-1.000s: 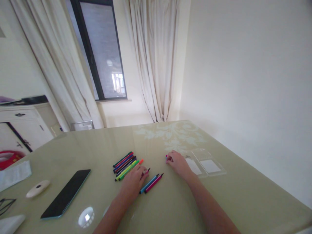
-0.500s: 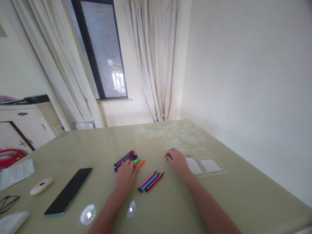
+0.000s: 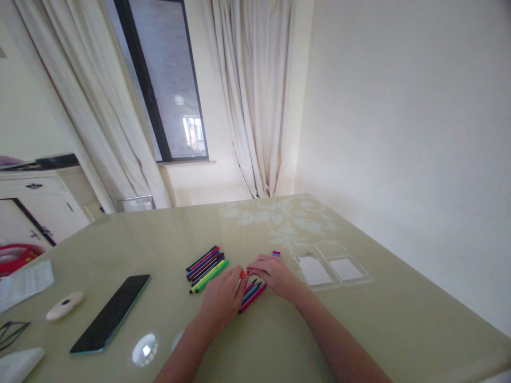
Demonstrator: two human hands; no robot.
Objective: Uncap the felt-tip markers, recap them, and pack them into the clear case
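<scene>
My left hand (image 3: 224, 293) is closed around an orange marker (image 3: 244, 274), whose end pokes out past the fingertips. The fingers of my right hand (image 3: 274, 274) are pinched on that same end, so the two hands meet; whether they grip the cap alone is hidden. Just below lie markers without caps, a magenta marker (image 3: 253, 299) and a blue marker (image 3: 251, 292), partly covered by my hands. Small magenta and blue caps (image 3: 276, 254) rest beyond my right hand. A row of capped markers (image 3: 205, 266), with a green marker (image 3: 213, 276) nearest, lies left of my hands.
An open clear plastic case (image 3: 337, 284) with white cards lies to the right. On the left are a black phone (image 3: 112, 314), a cream oval object (image 3: 65, 306), glasses (image 3: 14, 334) and a pale cloth or paper (image 3: 27, 284). The table (image 3: 399, 330) meets a wall on the right.
My left hand has taken the orange marker from beside the row and moved right. My right hand has let go of the caps and come left to the marker's end.
</scene>
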